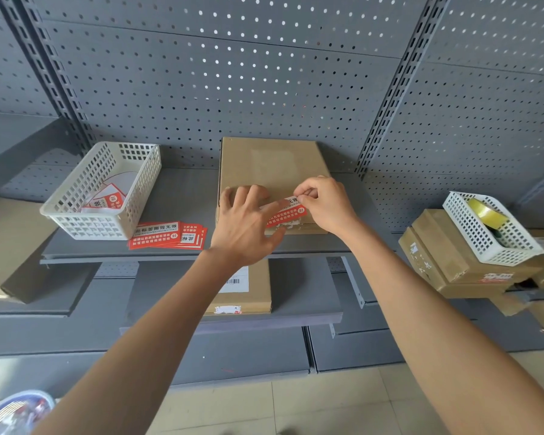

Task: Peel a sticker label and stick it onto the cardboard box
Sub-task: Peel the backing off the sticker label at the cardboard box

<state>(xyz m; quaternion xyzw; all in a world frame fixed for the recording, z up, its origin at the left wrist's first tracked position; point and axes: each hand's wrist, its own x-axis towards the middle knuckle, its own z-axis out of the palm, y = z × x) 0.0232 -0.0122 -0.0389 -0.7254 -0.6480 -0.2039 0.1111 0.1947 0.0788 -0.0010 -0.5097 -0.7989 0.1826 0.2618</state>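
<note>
A flat cardboard box [269, 164] lies on the grey shelf [186, 196], its near edge towards me. A red and white sticker label [288, 213] stretches across that near edge. My right hand [325, 205] pinches the label's right end between thumb and fingers. My left hand [248, 221] lies spread on the box's near left corner, its fingers over the label's left end. A stack of the same red stickers [168, 235] sits on the shelf left of the box.
A white plastic basket [101, 189] with peeled backing papers stands at the left. At the right, another white basket [492, 229] with a tape roll [487, 211] rests on stacked boxes [446, 265]. A labelled box [245, 291] lies on the shelf below.
</note>
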